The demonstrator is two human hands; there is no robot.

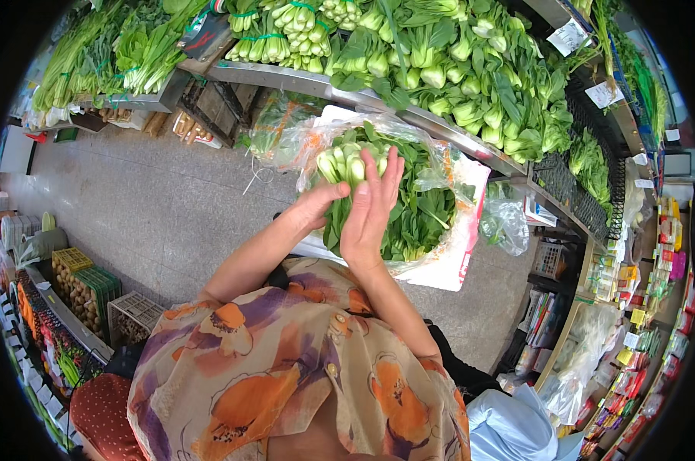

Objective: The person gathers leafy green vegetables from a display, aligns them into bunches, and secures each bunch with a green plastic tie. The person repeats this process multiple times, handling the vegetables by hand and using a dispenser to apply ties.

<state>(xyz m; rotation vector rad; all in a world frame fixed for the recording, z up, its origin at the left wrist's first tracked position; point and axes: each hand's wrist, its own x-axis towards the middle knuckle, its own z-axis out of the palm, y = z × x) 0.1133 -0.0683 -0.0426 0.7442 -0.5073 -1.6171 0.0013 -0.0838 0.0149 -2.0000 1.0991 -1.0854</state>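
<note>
A bunch of leafy greens (347, 164) with pale green stems, which looks like choy sum or bok choy, is held between my hands. My left hand (318, 203) supports it from the left side, its thumb at the stems and most of its fingers hidden beneath. Along the right side lies my right hand (372, 204), palm against the bunch and fingers stretched past the stem ends. Under both hands, a clear plastic bag (439, 236) with orange print gapes around more loose dark green leaves (419, 216). A white foam box (459, 259) with red edging holds the bag.
Ahead, a metal-edged display shelf (324, 86) carries bok choy (474, 80) and tied bunches (266, 46). Crates (96, 294) stand at the left, and packaged goods (624, 357) line the right. A person's patterned red sleeve (105, 412) shows at the lower left.
</note>
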